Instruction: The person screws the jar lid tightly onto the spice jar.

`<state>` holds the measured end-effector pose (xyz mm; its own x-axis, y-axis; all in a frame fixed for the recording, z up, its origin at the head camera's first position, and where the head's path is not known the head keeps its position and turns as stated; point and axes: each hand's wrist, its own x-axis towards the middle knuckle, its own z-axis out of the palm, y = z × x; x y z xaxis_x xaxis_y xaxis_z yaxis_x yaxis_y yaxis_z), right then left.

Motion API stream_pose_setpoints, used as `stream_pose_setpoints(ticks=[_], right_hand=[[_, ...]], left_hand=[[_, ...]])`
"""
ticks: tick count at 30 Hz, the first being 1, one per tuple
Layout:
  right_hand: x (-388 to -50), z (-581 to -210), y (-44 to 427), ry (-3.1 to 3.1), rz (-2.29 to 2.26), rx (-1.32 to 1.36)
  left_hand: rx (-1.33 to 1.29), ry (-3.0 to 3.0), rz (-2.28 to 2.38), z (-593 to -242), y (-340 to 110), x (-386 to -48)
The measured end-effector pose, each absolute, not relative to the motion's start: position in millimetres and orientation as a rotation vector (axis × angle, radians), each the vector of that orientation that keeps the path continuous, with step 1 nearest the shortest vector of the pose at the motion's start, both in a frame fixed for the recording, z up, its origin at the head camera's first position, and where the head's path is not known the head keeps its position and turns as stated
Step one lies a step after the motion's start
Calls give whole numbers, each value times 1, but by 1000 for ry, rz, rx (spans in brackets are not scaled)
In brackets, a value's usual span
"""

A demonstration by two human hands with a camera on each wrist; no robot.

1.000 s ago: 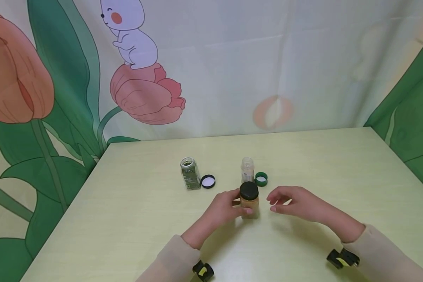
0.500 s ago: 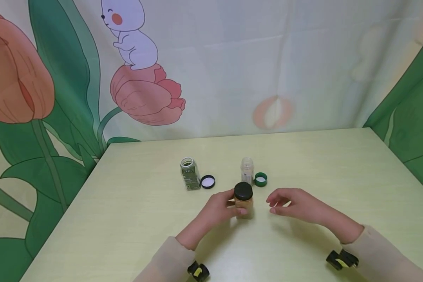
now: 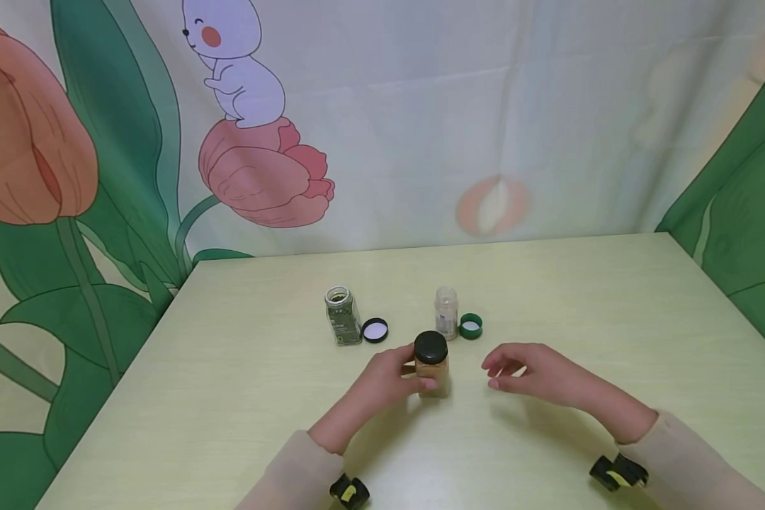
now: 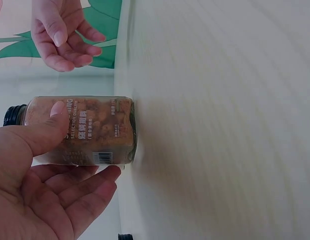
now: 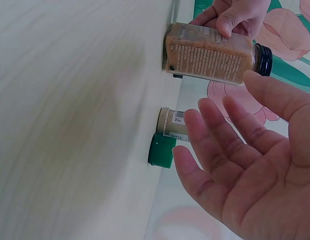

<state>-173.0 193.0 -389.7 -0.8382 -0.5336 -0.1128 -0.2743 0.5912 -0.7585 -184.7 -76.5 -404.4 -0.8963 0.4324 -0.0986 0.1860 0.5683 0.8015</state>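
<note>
My left hand (image 3: 385, 381) grips a square glass seasoning jar (image 3: 433, 372) between thumb and fingers. Orange-brown powder fills the jar, and its black lid (image 3: 431, 347) is on. The jar is upright, its base at the tabletop; whether it touches cannot be told. In the left wrist view the thumb lies across the jar's printed label (image 4: 82, 120). To the right of the jar, apart from it, my right hand (image 3: 538, 372) hovers over the table with loosely bent fingers and nothing in them.
Behind stand an uncapped jar of green herbs (image 3: 344, 319) beside a black cap (image 3: 375, 331), and a small clear bottle (image 3: 446, 312) beside a green cap (image 3: 470, 326). Both caps lie with their insides showing. A printed cloth (image 3: 395, 142) hangs behind the table (image 3: 229, 397).
My left hand has moved the seasoning jar a little to the left, so more of the clear bottle shows behind it. The right hand has stayed nearly still.
</note>
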Motion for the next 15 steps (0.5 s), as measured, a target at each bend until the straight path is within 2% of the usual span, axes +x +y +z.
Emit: stream_pose_setpoints(ticks=[15], right_hand=[[-174,-390,195,2485,-1103,-694]], left_hand=[[513,2576,1255,-405,-95,-183]])
